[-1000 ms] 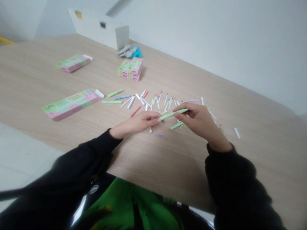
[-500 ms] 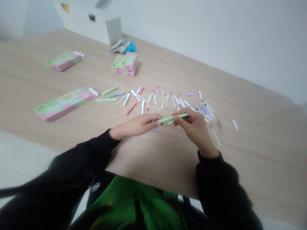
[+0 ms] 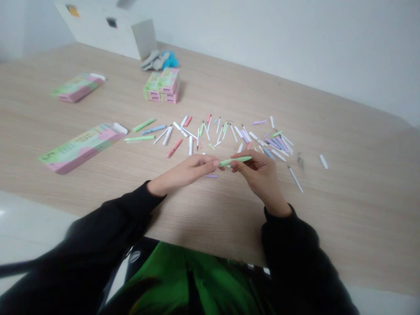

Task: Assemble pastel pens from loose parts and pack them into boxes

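- While both hands hover low over the desk point(image 3: 344, 210), the left hand point(image 3: 188, 171) pinches one end of a single green pen point(image 3: 235, 161) and the right hand point(image 3: 259, 170) has its grip clamped on the other end, so the pen lies nearly level between them, just above the wood.
- Just under the left fingertips lies one small purple piece point(image 3: 211, 176).
- Beyond the hands spreads a scatter of pen parts point(image 3: 229, 133) in white, green, pink, blue and purple; they are too many and too small to count surely.
- One white piece point(image 3: 323, 161) lies apart at the right.
- Two flat pink-and-green boxes lie singly at the left: a near box point(image 3: 78, 148), open at its end, and a far box point(image 3: 78, 87).
- One stack of boxes point(image 3: 163, 85) stands farther back; its number I cannot tell.
- A grey and blue cloth point(image 3: 157, 60) lies behind the stack.
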The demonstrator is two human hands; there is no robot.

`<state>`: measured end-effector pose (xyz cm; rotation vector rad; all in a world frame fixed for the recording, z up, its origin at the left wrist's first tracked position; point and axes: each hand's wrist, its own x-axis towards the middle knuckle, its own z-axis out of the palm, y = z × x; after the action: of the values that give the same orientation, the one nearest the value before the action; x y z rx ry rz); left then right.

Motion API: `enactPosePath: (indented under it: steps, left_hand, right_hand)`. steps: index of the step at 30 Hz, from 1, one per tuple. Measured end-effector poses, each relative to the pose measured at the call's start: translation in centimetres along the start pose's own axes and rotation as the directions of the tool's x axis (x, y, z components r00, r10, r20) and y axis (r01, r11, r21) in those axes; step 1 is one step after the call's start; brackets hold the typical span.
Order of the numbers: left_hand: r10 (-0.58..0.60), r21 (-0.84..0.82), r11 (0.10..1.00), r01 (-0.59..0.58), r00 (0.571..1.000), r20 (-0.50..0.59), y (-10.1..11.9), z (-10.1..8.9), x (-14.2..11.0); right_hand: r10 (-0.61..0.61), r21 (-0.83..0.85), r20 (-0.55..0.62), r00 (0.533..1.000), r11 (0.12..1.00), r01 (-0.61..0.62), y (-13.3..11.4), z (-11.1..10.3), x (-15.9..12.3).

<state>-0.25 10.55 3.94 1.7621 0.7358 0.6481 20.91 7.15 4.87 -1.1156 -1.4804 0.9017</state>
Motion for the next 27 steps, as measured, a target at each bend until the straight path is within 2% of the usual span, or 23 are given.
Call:
enactPosePath:
  steps: [7, 12, 18, 23, 25, 27]
  left_hand:
    - [0.025, -0.05, 0.998, -0.025, 1.0, -0.01, -0.41, -0.08, 0.25]
    - [-0.036, -0.124, 0.991, 0.054, 0.989, 0.144, -0.57, -0.4, 0.03]
    - [-0.045, -0.167, 0.984, 0.056, 0.996, 0.071, -0.48, -0.42, 0.06]
    - [-0.173, -0.219, 0.953, 0.211, 0.968, 0.18, -0.61, -0.28, 0.23]
    - [-0.158, -0.211, 0.96, 0.186, 0.977, 0.14, -0.67, -0.23, 0.31]
    - [-0.131, -0.25, 0.958, 0.138, 0.99, 0.043, -0.69, -0.17, 0.35]
  right_hand:
    - [0.008, 0.0, -0.033, 0.999, 1.0, -0.008, 0.12, 0.19, -0.17]
    - [0.041, 0.016, -0.001, 0.999, 0.999, -0.041, 0.07, 0.59, -0.33]
    - [0.032, 0.033, -0.035, 0.999, 0.999, -0.031, 0.39, 0.8, -0.46]
    - [0.029, 0.027, -0.027, 0.999, 0.999, -0.028, 0.79, 0.86, -0.6]
    - [0.037, 0.048, -0.025, 0.999, 0.998, -0.036, 0.9, 0.86, -0.62]
    - [0.031, 0.043, -0.045, 0.998, 0.999, -0.029, 0.98, 0.86, -0.63]
